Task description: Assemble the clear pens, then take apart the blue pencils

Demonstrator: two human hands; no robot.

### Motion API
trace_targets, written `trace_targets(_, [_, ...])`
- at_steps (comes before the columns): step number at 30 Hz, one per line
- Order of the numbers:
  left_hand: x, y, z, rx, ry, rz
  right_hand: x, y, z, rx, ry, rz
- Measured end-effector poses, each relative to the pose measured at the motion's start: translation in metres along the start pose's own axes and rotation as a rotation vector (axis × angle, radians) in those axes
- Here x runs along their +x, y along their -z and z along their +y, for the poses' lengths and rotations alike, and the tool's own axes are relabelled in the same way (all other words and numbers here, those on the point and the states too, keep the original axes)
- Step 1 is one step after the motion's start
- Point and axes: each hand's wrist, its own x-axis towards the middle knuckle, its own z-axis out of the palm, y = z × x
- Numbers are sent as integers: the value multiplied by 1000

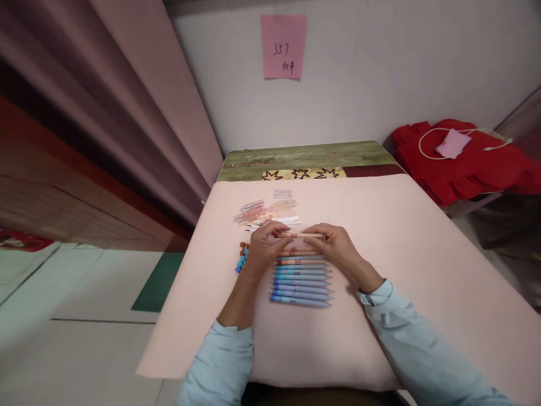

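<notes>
left hand [267, 243] and right hand [333, 241] hold a pale pen [295, 235] between them

the left hand's fingers are clamped on the pen's left end; the right hand's fingers pinch its right end. the pen lies crosswise, at the far end of a row of pens [302, 277], blue on the near side and orange farther off, on a pink-covered bench [380, 225]. just left of the left hand sit small blue and brown pieces [241, 263]. beyond the hands lie loose thin sticks [254, 213]. a pink note [283, 34] hangs on the far wall [359, 79].
</notes>
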Motion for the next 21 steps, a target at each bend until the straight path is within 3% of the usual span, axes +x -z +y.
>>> trace_targets(3, [-1,-1,0,228,-173,-110,-1,-1,-1,-76,45,-45])
trace_targets(7, [-1,-4,-3,409,-285,-142,0,0,0,-325,54,-109])
trace_targets(10, [-1,-4,-6,476,-292,-174,1,0,2,-394,35,-125])
trace_targets(18, [-3,-5,-11,460,-266,-182,2,1,1,-195,158,1])
trace_targets(21, [-1,-5,-13,440,-268,-154,1,4,-3,-231,95,17])
